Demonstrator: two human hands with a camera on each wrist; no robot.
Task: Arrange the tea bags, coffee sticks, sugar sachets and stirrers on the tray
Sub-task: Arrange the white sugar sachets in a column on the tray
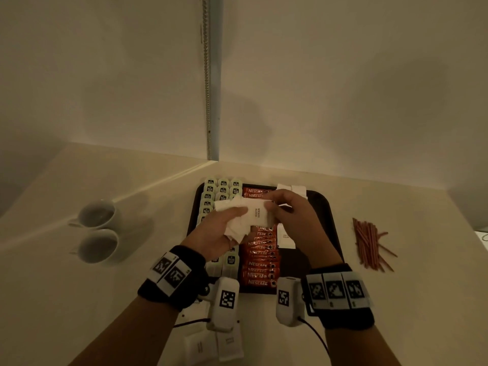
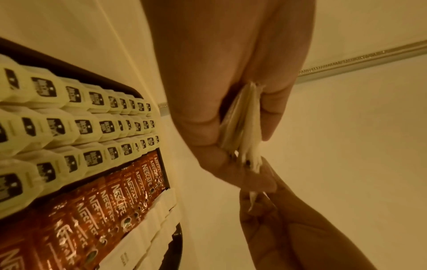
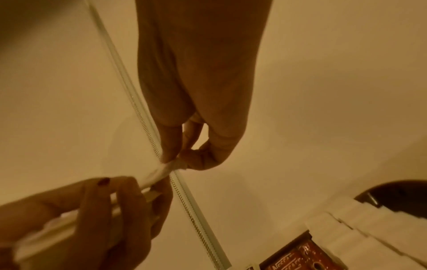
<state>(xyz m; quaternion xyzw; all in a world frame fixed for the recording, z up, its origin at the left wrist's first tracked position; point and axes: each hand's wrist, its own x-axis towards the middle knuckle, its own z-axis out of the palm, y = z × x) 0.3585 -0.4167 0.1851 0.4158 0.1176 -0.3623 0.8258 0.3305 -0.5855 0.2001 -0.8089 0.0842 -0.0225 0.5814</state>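
Holding a fanned stack of white sugar sachets (image 1: 239, 223) above the dark tray (image 1: 323, 207), the left hand (image 1: 219, 233) has its thumb laid over the top of the stack and its fingers curled beneath, a closed grip seen edge-on from the left wrist view, where the sachets (image 2: 245, 127) are squeezed between thumb and fingers. The right hand (image 1: 287, 210) meets it from the other side, its grip a fine pinch of thumb and fingertips (image 3: 168, 151) on the end of one sachet printed "WHITE SUGAR" (image 1: 257, 216) at the top of the stack. Both forearms reach forward over the near edge of the tray, wrists raised, hands well above its contents. On the tray, pale green tea bags (image 1: 223, 190) fill the left columns, red Nescafe coffee sticks (image 1: 260, 265) run down the middle, and more white sachets (image 1: 291, 190) lie in a row at the far right of the sticks, with one (image 1: 286, 237) flat beside them. Reddish stirrers (image 1: 369, 244) lie in a loose pile on the desk (image 1: 105, 299) right of the tray. Two white cups (image 1: 99, 231) sit on the left, and several sachets (image 1: 211, 344) lie on the desk near the person.
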